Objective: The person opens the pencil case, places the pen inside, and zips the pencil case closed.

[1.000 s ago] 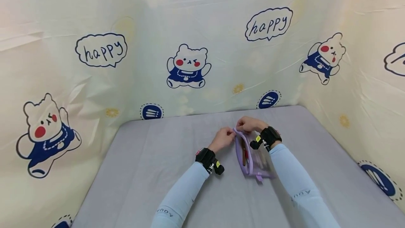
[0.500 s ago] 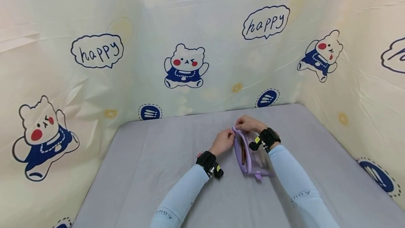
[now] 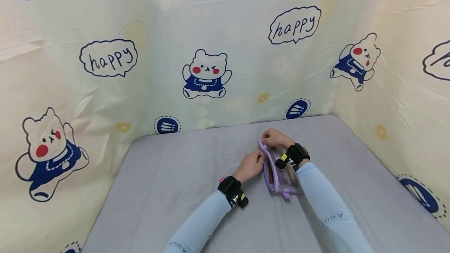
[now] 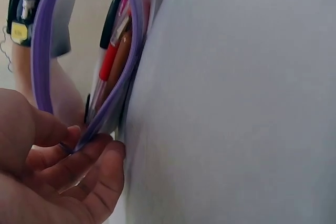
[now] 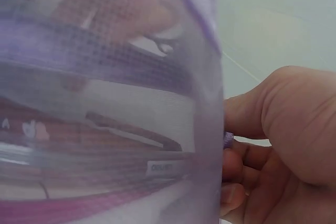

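A purple see-through mesh pencil case (image 3: 282,187) lies right of the middle of the table, its zipped mouth gaping. My left hand (image 3: 250,165) is at the mouth's left edge; in the left wrist view its thumb and fingers pinch the purple zipper edge (image 4: 42,72). The far corner is gripped by my right hand (image 3: 277,138), and a bit of purple tab (image 5: 228,140) shows between thumb and fingers in the right wrist view. Inside the case are several pens, among them a red one (image 4: 108,61), a brown one (image 4: 119,59) and one with a black end (image 4: 113,22).
A grey cloth covers the table (image 3: 183,175). Behind it and at both sides hangs a pale curtain (image 3: 242,50) printed with bears and "happy" bubbles. A small purple tab (image 3: 286,195) sticks out from the case's near end.
My left hand has slid a little down the case's edge, nearer the person. The right hand stays at the far corner. Less of the pens shows through the mouth in the head view.
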### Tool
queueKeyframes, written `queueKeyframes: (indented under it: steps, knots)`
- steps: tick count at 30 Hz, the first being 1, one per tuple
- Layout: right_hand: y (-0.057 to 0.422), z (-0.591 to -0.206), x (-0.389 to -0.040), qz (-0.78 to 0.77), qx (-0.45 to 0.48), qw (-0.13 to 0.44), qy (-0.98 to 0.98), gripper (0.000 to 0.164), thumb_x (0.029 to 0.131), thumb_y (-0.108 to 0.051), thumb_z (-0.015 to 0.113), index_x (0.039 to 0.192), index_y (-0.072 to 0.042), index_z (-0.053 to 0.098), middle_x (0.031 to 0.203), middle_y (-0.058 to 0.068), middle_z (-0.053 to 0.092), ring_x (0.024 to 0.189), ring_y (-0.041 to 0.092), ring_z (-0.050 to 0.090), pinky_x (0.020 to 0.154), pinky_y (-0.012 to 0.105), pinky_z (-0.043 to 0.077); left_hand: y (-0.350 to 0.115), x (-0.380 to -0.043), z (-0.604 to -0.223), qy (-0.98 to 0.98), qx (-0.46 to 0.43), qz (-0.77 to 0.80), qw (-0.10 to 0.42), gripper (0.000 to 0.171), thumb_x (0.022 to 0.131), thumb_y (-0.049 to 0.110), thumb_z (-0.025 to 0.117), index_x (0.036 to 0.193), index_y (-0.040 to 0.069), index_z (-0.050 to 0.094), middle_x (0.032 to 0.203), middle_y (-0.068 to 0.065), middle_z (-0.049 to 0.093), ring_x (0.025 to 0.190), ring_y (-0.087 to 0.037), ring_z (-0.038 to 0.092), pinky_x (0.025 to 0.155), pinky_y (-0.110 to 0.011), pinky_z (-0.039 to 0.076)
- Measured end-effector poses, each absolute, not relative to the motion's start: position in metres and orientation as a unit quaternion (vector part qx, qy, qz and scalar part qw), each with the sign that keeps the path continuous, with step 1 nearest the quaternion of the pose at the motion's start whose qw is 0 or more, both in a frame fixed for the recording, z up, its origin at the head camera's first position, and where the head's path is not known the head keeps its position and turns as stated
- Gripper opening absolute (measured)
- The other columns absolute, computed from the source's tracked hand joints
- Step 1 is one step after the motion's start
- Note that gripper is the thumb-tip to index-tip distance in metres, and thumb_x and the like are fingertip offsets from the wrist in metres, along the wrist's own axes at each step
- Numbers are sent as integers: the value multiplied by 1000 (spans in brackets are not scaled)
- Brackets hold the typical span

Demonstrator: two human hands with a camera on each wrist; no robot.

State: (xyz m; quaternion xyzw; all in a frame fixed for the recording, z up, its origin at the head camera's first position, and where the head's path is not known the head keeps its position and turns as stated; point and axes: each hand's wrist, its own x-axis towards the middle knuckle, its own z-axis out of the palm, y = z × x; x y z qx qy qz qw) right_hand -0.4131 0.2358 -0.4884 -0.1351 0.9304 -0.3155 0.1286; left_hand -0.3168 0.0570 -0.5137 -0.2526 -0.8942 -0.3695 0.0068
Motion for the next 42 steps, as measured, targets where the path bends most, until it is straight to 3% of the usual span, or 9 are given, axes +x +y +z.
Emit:
queueKeyframes:
  steps: [10,33,39,42]
  knots:
    - [238,-483,-412,-321,-140,124,929,18,97,-17,56,92,-5,68,79,5,61,68,17,57,59,27,47,57,-294,-504,-895,-279,-345,-40,13,100,19,50,94,14,60,72,7,55,58,-2,47,51,-17,39]
    - [225,-483,-419,-328,-138,139,924,16,97,-16,56,92,-4,66,81,6,61,68,18,59,60,27,48,40,-252,-502,-887,-339,-311,-47,12,99,19,52,90,16,60,65,11,50,53,2,43,49,-14,35]
    - [221,-481,-420,-331,-123,136,926,17,98,-16,55,94,-4,66,84,8,62,69,19,60,60,28,50,34,-236,-500,-888,-353,-295,-15,12,98,18,53,87,15,59,61,13,46,51,5,39,47,-12,32]
    - [220,-483,-421,-327,-125,132,927,18,98,-17,54,95,-4,66,85,8,62,71,19,59,61,28,49,31,-229,-498,-890,-366,-269,38,12,97,16,54,85,14,56,59,13,41,48,6,35,44,-10,28]
